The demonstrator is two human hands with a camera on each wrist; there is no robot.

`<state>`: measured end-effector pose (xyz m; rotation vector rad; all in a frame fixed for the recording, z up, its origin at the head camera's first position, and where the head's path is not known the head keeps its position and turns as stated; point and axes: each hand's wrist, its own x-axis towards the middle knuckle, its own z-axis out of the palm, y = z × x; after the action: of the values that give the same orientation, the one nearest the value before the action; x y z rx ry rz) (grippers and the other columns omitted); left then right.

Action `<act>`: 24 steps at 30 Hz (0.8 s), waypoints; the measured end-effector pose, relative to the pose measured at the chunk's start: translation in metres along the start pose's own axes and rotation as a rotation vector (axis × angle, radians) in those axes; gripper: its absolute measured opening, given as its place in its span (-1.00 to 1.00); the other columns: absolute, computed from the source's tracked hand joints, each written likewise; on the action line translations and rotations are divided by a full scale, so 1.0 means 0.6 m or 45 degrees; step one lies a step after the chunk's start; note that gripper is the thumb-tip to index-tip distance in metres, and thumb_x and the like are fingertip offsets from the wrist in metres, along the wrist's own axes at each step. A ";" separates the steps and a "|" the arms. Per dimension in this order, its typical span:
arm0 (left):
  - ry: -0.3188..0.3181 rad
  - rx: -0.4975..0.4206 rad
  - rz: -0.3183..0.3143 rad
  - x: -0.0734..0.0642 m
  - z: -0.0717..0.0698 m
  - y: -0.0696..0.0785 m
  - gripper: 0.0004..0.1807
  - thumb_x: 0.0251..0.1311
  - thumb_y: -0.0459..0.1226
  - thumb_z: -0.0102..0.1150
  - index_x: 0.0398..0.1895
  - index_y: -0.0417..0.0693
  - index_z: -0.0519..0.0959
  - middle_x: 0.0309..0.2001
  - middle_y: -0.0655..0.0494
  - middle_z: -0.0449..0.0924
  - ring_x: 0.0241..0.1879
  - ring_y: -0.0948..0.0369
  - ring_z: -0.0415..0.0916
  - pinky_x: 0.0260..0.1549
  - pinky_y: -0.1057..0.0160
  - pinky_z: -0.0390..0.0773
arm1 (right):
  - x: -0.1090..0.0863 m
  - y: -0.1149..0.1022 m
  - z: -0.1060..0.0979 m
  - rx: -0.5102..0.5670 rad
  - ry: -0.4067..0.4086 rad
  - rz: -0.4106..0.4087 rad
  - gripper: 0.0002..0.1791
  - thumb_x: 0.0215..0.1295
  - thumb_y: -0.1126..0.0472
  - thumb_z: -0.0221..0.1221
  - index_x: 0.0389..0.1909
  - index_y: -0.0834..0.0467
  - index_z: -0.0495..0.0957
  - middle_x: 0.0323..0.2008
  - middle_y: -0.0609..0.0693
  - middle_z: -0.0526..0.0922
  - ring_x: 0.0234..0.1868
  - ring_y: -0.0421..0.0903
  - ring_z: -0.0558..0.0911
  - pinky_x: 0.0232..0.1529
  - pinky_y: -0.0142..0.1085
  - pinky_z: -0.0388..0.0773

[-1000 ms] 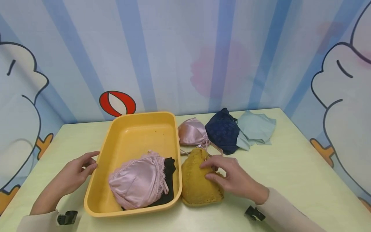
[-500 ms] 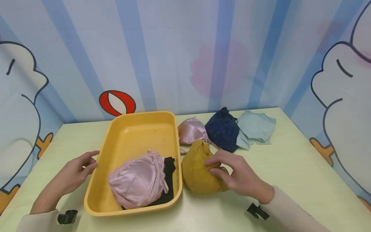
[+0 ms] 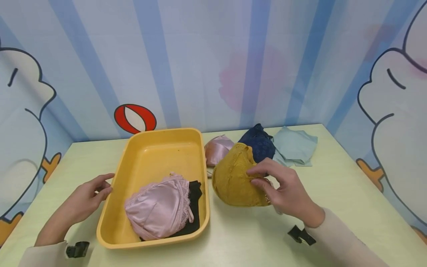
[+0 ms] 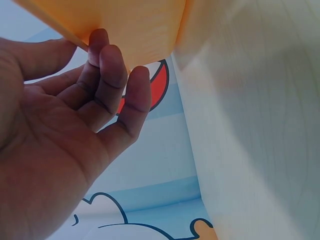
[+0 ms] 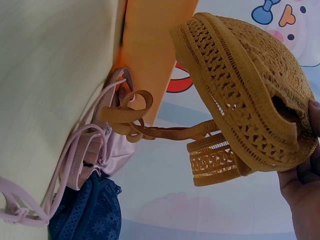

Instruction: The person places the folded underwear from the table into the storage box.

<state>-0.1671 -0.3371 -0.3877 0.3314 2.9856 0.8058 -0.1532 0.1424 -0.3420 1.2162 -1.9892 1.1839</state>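
R hand pinches the mustard bra by its near-right edge, thumb vs. fingers; bra hangs clear of the counter, just R of the yellow tub, its strap dangling loose (R wrist view). L hand isn't clenched: fingers loosely bent, tips touching the tub's L rim. Handling, my judgement: keep pinch light but firm, approx. where it is, so cups hold their shape; lift enough that the strap doesn't snag the pink straps below; move slowly, since lacy fabric prob. catches easily; L hand should stay lightly on rim to steady tub, w/o pushing. Counts, outward: hands 2 (1 grasping bra, 1 only resting on rim); mustard bra x1; tub x1, holding lace-trimmed pink bra x1 over a black garment, x1 visible, mostly hidden, so can't tell if more. R of tub, on counter: pink satin bra x1, navy bra x1 (partly behind mustard one in head view), pale blue garment x1, touching or nearly touching navy, can't tell. Garments visible, tot. 6. Behind: striped backdrop x1, w/ red-and-white ball x1.
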 end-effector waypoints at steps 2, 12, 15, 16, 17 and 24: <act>0.002 0.002 0.000 0.000 0.000 0.001 -0.55 0.35 -0.40 0.01 0.25 -0.43 0.27 -0.33 0.06 0.48 -0.39 0.16 0.42 -0.51 0.30 0.43 | -0.002 0.006 -0.003 -0.016 0.011 -0.004 -0.51 -0.19 0.71 0.28 -0.19 0.26 0.60 -0.30 0.01 0.60 -0.35 -0.17 0.55 -0.34 -0.44 0.46; 0.005 -0.009 -0.010 -0.002 -0.001 0.002 -0.54 0.35 -0.40 0.01 0.25 -0.43 0.26 -0.32 0.05 0.48 -0.39 0.15 0.43 -0.50 0.31 0.44 | -0.004 0.015 -0.006 -0.026 0.039 -0.061 -0.80 0.17 0.42 0.26 -0.17 0.25 0.60 -0.30 0.02 0.61 -0.36 -0.18 0.51 -0.33 -0.44 0.42; 0.006 -0.007 -0.008 -0.002 -0.001 0.002 -0.54 0.35 -0.40 0.01 0.25 -0.43 0.26 -0.32 0.05 0.48 -0.39 0.15 0.43 -0.49 0.30 0.44 | 0.010 -0.005 -0.008 -0.033 0.074 -0.097 -0.79 0.33 0.22 0.15 -0.21 0.30 0.59 -0.33 0.05 0.60 -0.40 -0.18 0.49 -0.37 -0.44 0.40; 0.005 -0.007 -0.010 -0.002 -0.001 0.002 -0.54 0.35 -0.40 0.01 0.25 -0.42 0.26 -0.32 0.05 0.48 -0.38 0.15 0.43 -0.49 0.30 0.45 | 0.015 -0.011 -0.009 -0.034 0.083 -0.108 -0.76 0.35 0.18 0.12 -0.22 0.32 0.59 -0.35 0.06 0.59 -0.41 -0.18 0.48 -0.38 -0.44 0.39; 0.006 -0.007 -0.011 -0.002 -0.001 0.002 -0.54 0.34 -0.41 0.01 0.25 -0.42 0.26 -0.32 0.05 0.48 -0.38 0.15 0.43 -0.49 0.30 0.45 | 0.019 -0.017 -0.010 -0.034 0.091 -0.117 -0.74 0.36 0.18 0.11 -0.24 0.33 0.59 -0.36 0.06 0.59 -0.41 -0.18 0.48 -0.38 -0.44 0.39; -0.001 -0.005 -0.016 -0.002 0.000 0.002 -0.54 0.33 -0.42 0.02 0.25 -0.43 0.27 -0.33 0.06 0.49 -0.39 0.15 0.45 -0.47 0.29 0.48 | 0.022 -0.018 -0.006 -0.007 0.098 -0.141 -0.77 0.34 0.21 0.13 -0.24 0.33 0.59 -0.35 0.06 0.59 -0.37 -0.15 0.52 -0.36 -0.44 0.42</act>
<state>-0.1660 -0.3361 -0.3871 0.3121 2.9817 0.8096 -0.1500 0.1377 -0.3259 1.2421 -1.8441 1.1521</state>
